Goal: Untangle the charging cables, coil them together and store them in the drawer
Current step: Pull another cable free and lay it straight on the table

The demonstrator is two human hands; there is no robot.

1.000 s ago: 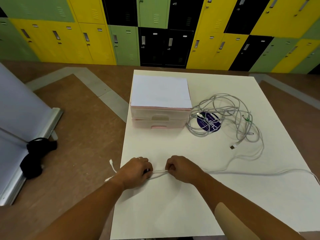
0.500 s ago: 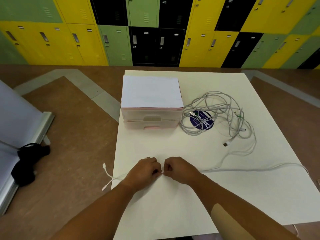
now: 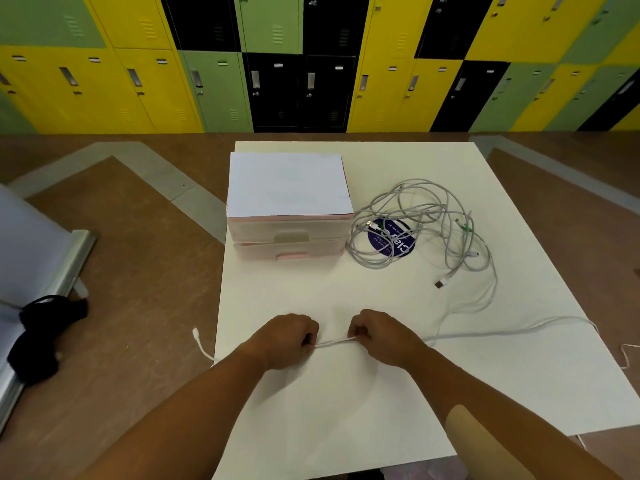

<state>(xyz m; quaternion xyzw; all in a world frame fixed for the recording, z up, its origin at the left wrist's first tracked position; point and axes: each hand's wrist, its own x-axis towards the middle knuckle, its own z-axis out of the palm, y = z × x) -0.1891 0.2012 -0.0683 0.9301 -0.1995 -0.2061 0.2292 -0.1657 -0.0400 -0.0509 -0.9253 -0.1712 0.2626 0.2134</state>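
Head view, sole entry. White cable (image 3: 334, 342): a short span stretched taut between left hand (image 3: 287, 341) and right hand (image 3: 377, 336) at 6 o'clock on the white surface (image 3: 346, 427); fingers of both hands are curled and clamped on it. Its plug end (image 3: 197, 336) hangs past the surface edge at 9 o'clock of the left hand. The remainder trails from the right hand toward 3 o'clock and up into the tangle of grey cables (image 3: 446, 216) at 2 o'clock. Drawer unit (image 3: 287, 216): two drawers, both closed, at 12 o'clock, just beside the tangle. Risks, as judged: a hard pull on the trailing length could cinch the knots tighter or drag the whole tangle across the surface, and slack lying over the right edge could slide to the floor. Writing: round dark-blue sticker (image 3: 393, 242) beneath the tangle, with white lettering upside down and crossed by cables, not legible with certainty. No other readable labels.
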